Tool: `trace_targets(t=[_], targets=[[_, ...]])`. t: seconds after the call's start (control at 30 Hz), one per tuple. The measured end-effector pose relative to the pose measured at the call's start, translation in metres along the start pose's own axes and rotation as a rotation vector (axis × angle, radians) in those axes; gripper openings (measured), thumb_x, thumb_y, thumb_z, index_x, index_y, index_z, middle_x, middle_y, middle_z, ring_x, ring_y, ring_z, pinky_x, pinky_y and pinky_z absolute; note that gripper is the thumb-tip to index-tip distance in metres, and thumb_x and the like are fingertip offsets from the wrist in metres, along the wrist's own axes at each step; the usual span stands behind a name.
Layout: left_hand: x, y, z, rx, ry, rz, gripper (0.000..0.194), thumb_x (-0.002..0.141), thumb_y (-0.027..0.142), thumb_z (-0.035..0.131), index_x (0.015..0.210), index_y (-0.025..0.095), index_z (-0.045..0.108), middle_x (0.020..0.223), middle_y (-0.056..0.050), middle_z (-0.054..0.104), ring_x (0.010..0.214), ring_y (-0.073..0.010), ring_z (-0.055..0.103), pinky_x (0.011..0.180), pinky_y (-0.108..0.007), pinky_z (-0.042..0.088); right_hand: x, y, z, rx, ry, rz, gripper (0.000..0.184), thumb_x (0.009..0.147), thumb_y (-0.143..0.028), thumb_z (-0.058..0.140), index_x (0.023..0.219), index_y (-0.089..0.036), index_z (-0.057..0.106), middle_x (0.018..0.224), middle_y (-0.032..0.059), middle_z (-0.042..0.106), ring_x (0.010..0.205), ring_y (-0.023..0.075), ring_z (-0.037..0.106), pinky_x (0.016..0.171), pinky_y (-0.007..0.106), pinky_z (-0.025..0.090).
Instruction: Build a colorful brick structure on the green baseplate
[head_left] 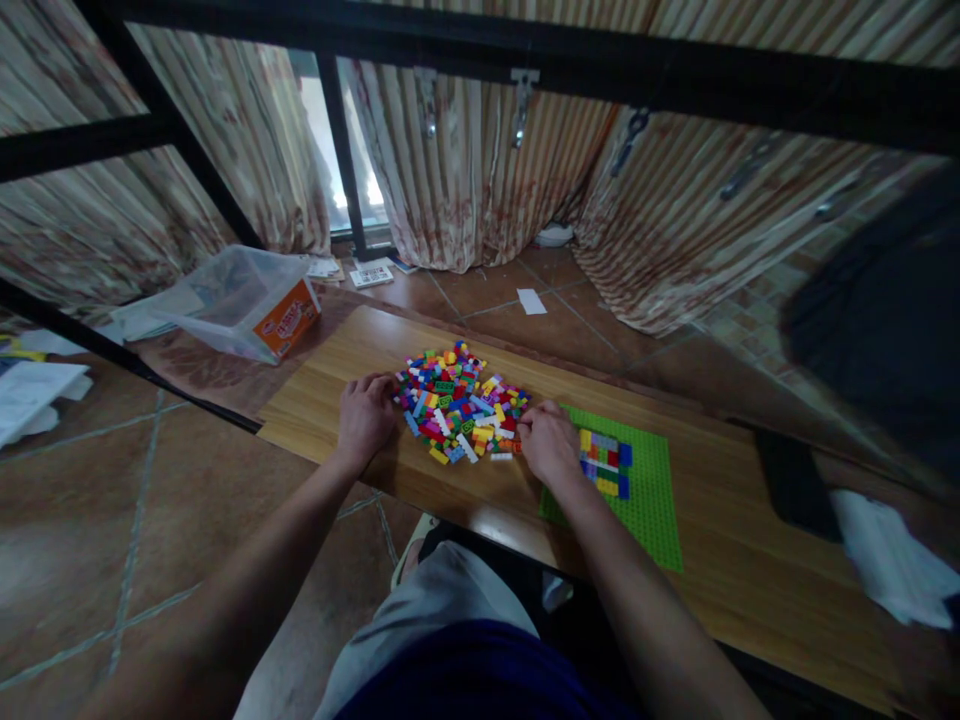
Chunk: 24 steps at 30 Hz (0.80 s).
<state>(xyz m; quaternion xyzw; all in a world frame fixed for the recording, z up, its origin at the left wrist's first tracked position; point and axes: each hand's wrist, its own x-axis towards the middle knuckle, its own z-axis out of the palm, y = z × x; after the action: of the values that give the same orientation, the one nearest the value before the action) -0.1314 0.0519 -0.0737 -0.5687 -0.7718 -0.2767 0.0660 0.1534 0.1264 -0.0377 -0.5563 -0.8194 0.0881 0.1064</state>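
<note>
A loose pile of multicoloured toy building bricks lies on the wooden bench. At the pile's left edge is my left hand, its fingers bent in and closed against the bricks; whatever they hold is hidden. My right hand is between the pile's right edge and the green baseplate, fingers pinched together, and anything in them is too small to make out. On the baseplate sits a block of joined bricks in blue, yellow, red, grey and white, partly covered by my right wrist.
A clear plastic box with an orange label stands on the floor beyond the bench's left end. Toward the bench's right end lie a black flat object and white crumpled material. A black metal bar crosses overhead before curtains.
</note>
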Motion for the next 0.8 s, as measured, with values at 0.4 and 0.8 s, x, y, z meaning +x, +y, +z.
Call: trace_targets(t=[0.4,0.8], targets=[[0.000,0.001,0.000,0.011,-0.008,-0.027,0.031,0.087,0.016,0.045,0.107,0.018,0.069,0.113,-0.011,0.068,0.105,-0.0280,0.058,0.097,-0.043,0.044,-0.044,0.042,-0.015,0.642,0.280,0.152,0.022,0.084,-0.039,0.057,0.088,-0.020,0.069,0.090,0.0063,0.071,0.082,0.0196,0.065,0.081,0.036,0.051],[0.001,-0.001,0.000,0.012,-0.005,-0.016,0.032,0.086,0.017,0.044,0.106,0.017,0.069,0.114,-0.011,0.068,0.104,-0.0280,0.058,0.097,-0.043,0.044,-0.071,0.120,-0.045,0.414,0.309,0.285,0.038,0.082,-0.048,0.054,0.096,-0.017,0.071,0.095,0.0116,0.072,0.085,0.0235,0.067,0.082,0.040,0.052]])
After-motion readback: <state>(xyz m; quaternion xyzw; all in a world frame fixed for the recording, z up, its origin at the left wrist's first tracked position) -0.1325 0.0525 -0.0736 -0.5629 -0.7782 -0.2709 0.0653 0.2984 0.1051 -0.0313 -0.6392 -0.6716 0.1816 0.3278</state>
